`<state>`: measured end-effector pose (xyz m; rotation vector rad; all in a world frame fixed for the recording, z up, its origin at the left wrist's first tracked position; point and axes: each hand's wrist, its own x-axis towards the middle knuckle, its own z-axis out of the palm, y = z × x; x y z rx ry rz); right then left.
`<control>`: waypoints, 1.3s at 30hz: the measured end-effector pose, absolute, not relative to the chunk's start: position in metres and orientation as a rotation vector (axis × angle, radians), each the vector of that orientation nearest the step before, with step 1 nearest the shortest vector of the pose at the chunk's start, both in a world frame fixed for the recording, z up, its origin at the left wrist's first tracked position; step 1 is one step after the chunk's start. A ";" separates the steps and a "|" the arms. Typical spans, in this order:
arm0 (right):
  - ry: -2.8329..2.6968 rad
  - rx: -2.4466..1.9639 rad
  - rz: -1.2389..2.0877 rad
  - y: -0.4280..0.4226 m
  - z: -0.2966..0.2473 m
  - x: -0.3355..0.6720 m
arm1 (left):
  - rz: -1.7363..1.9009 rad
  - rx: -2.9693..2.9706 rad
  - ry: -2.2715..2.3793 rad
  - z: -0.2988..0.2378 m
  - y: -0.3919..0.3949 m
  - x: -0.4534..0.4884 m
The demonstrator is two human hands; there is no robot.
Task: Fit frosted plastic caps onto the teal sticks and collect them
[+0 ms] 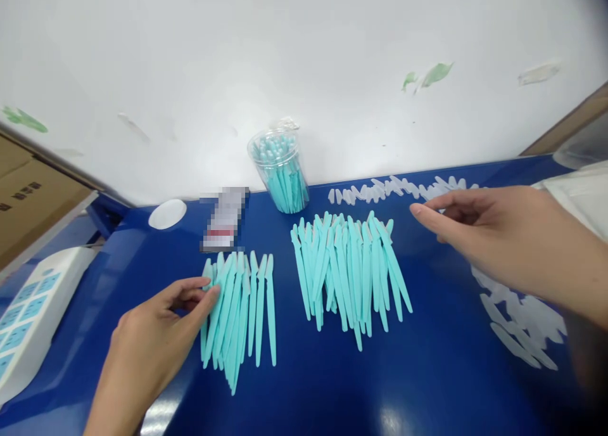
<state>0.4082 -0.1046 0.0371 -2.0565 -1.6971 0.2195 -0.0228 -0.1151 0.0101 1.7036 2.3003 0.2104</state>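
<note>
At the left, my left hand (156, 334) has its thumb and forefinger closed at the upper end of a turquoise eyebrow razor, at the edge of a pile of eyebrow razors (232, 322). A bigger pile of the same razors (344, 265) lies in the middle, touched by neither hand. My right hand (494, 233) hovers at the right with its thumb stretched out; nothing shows in its fingers. Behind it runs a row of small translucent blade caps (370, 190). More translucent caps (527, 322) lie below its wrist, partly covered by the arm.
A clear plastic tub (285, 176) full of turquoise razors stands against the white wall. To its left are a white round lid (167, 213) and a blurred flat item (224, 219). A white power strip (42, 309) and a cardboard box (38, 201) sit at the far left.
</note>
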 end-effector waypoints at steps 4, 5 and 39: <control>-1.730 -2.256 0.345 -0.108 0.043 0.441 | 0.209 1.783 2.360 0.016 -0.116 -0.015; -1.737 -2.290 0.365 -0.111 0.043 0.447 | 0.204 1.814 2.333 0.018 -0.116 -0.009; -1.606 -2.236 0.386 -0.132 0.030 0.417 | 0.079 2.070 1.522 0.031 -0.075 0.115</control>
